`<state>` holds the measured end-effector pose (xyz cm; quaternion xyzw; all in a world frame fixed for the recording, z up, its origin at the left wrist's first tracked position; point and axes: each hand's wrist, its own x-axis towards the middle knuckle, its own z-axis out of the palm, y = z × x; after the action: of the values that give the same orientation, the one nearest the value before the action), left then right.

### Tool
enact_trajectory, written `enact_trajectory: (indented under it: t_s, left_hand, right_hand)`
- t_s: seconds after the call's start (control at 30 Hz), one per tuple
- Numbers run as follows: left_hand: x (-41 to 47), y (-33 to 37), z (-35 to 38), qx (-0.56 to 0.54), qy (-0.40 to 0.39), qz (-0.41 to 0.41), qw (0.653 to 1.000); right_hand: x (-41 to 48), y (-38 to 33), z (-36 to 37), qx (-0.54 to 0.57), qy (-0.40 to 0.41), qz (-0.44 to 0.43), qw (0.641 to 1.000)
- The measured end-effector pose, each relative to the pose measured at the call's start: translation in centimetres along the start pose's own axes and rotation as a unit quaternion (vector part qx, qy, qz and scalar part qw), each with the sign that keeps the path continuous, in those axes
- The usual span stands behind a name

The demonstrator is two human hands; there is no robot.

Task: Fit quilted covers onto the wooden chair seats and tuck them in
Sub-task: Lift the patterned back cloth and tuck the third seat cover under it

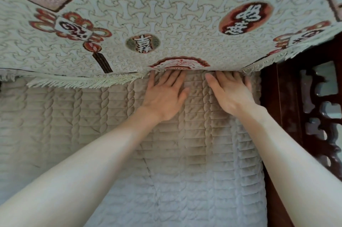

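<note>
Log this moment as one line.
stage: tucking rear edge | left hand: flat on quilted cover | right hand: flat on cover | both: fingertips hidden under fringed throw

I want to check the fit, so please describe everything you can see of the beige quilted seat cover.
The quilted seat cover is beige, soft-looking fabric, stitched in horizontal ribs with braided columns between them. It lies flat over the seat, slightly creased. Its back edge runs under the fringed patterned throw. The left hand and right hand press flat on it there, fingertips hidden under the fringe. Its right side meets the dark carved wooden armrest.
</note>
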<state>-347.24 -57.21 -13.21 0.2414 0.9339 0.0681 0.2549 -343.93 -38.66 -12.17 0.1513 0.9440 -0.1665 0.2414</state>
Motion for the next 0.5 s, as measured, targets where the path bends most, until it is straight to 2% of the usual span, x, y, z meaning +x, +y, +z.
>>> enact_trajectory:
  t_s: [0.2, 0.3, 0.37, 0.5]
  left_hand:
    - [0.7, 0.1, -0.2, 0.005, 0.009, -0.016, 1.000]
    - [-1.4, -1.3, 0.3, -0.023, 0.038, -0.029, 0.999]
    - [-2.3, -2.8, 0.3, -0.010, 0.035, -0.036, 0.999]
    - [-0.4, -3.5, -0.6, -0.013, 0.014, -0.056, 0.998]
  right_hand:
    - [-1.4, -3.0, 1.5, -0.025, -0.018, -0.052, 0.998]
    - [0.5, -4.0, 1.4, -0.020, -0.013, -0.037, 0.999]
    - [0.1, -4.5, 1.6, -0.027, -0.016, -0.031, 0.999]
    - [-1.8, -6.2, 2.4, -0.030, -0.044, -0.077, 0.996]
